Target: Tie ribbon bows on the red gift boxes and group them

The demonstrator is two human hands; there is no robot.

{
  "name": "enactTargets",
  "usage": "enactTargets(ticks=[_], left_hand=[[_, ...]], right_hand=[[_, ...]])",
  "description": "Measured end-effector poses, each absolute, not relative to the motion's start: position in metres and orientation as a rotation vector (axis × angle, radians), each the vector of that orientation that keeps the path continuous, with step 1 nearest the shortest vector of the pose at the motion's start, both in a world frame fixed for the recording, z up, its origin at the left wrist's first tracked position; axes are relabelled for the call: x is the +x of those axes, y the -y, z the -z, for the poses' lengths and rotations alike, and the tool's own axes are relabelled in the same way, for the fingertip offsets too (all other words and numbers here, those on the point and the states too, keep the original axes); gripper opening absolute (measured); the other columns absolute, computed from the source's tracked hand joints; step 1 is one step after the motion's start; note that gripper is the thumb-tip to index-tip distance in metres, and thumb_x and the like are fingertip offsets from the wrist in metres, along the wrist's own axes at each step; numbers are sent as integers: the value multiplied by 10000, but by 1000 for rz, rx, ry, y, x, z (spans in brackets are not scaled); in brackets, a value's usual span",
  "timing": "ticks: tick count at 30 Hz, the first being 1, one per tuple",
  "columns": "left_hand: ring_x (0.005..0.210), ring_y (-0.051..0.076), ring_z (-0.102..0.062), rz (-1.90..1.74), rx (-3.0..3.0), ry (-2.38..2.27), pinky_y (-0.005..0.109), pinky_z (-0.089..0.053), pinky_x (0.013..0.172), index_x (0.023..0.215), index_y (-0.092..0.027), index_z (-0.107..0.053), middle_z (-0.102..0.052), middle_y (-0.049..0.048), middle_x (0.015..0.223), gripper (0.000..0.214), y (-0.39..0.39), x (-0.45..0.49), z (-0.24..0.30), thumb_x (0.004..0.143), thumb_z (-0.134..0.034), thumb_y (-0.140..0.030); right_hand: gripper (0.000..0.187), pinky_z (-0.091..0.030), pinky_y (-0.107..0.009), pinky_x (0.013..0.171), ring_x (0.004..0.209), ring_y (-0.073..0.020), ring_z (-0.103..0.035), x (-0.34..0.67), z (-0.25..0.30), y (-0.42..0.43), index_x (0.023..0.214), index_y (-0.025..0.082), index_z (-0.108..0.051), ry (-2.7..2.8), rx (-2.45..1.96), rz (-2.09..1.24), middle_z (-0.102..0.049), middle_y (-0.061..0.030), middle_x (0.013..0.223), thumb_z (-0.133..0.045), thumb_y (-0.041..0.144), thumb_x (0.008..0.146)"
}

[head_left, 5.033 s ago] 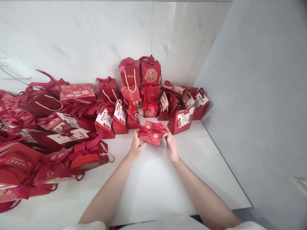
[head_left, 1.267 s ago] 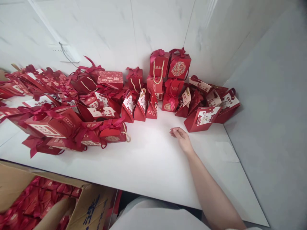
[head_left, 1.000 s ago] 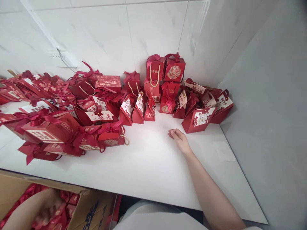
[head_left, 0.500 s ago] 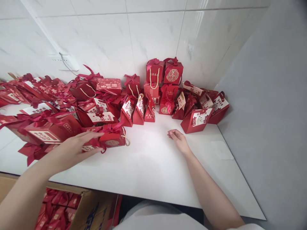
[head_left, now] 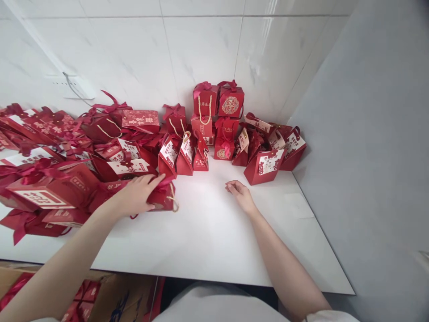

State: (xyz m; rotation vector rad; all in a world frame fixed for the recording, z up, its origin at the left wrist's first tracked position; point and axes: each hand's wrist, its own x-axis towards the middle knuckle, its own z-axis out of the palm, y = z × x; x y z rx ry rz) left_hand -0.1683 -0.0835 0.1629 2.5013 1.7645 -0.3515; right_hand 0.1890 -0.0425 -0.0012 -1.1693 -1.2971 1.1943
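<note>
Clock directions are running with twelve toward the tiled wall (head_left: 201,49); the left hand (head_left: 136,194) is lying over a red rope-handled box (head_left: 164,201) at its three o'clock, thumb on the near side and forefinger stretching across the ribbon on top; whether the fingers are closing around the box, I cannot tell, since the hand itself is hiding part of it. The right hand (head_left: 240,194) is resting on the white table (head_left: 201,241), its fingers curling loosely together, with nothing showing in them; the rope-handled box is sitting near its nine o'clock, apart from it. Between one and two o'clock of the right hand, a red bag with a white label (head_left: 264,172) is standing just beside it; at eleven, a stack of ribboned boxes (head_left: 231,127) is leaning close to the wall; at ten, three slim boxes (head_left: 185,165) are standing in a row. Toward the left hand's seven o'clock, below the table edge, a cardboard carton (head_left: 134,297) is holding more red boxes (head_left: 83,295).
</note>
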Motion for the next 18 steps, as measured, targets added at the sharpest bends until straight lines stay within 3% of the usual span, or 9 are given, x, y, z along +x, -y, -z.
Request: enactTargets(ticks=[3, 5, 8, 10, 13, 16, 18], left_hand=[[1429, 319, -360, 114, 2500, -1418, 414, -358, 1140, 1576, -294, -134, -250, 100, 1614, 907, 89, -136, -165, 832, -637, -423], [1494, 278, -240, -7, 2586, -1290, 423, -275, 1196, 1574, -302, -134, -146, 53, 1652, 731, 90, -115, -171, 935, -488, -321], [1498, 243, -230, -188, 2707, -1353, 456, -205, 1224, 1546, -264, -264, -212, 41, 1635, 560, 86, -91, -181, 989, -296, -217], [1457, 252, -318, -243, 2649, -1461, 444, -284, 1193, 1531, -251, -300, -297, 57, 1601, 538, 83, -80, -182, 1005, -338, -358], [1420, 290, -380, -207, 2527, -1451, 445, -350, 1154, 1538, -239, -271, -352, 87, 1575, 768, 83, -62, -169, 906, -494, -614], [1438, 309, -357, -224, 2469, -1371, 444, -357, 1155, 1556, -224, -209, -288, 110, 1604, 925, 84, -45, -146, 831, -575, -666], [1446, 296, -348, -278, 2428, -1362, 429, -370, 1151, 1552, -243, -220, -243, 93, 1622, 856, 83, -39, -134, 858, -578, -594]], right_hand=[[393, -500, -388, 880, 833, -217, -643, 188, -3, 45, 947, 225, -664, 1276, -1168, -1194, -691, -49, 864, -637, 595, 818], [389, -501, -388, 889, 866, -223, -648, 187, -8, 48, 976, 229, -656, 1259, -1156, -1194, -697, -56, 915, -622, 590, 835], [400, -519, -386, 871, 907, -236, -666, 187, -18, 52, 1000, 239, -646, 1241, -1120, -1214, -708, -62, 1008, -550, 607, 879], [429, -525, -396, 886, 964, -249, -675, 186, -25, 54, 1048, 249, -643, 1233, -1089, -1231, -710, -62, 1072, -485, 624, 910], [472, -440, -431, 1057, 1212, -268, -590, 187, -29, 54, 1183, 269, -620, 1194, -1075, -1185, -647, -63, 1276, -463, 631, 924], [549, -297, -452, 1179, 1419, -258, -395, 189, -30, 55, 1359, 316, -522, 1169, -1070, -1161, -462, -30, 1509, -473, 643, 920], [601, -276, -454, 1189, 1423, -247, -392, 191, -31, 55, 1439, 330, -437, 1189, -1041, -1200, -462, -31, 1510, -437, 653, 932]])
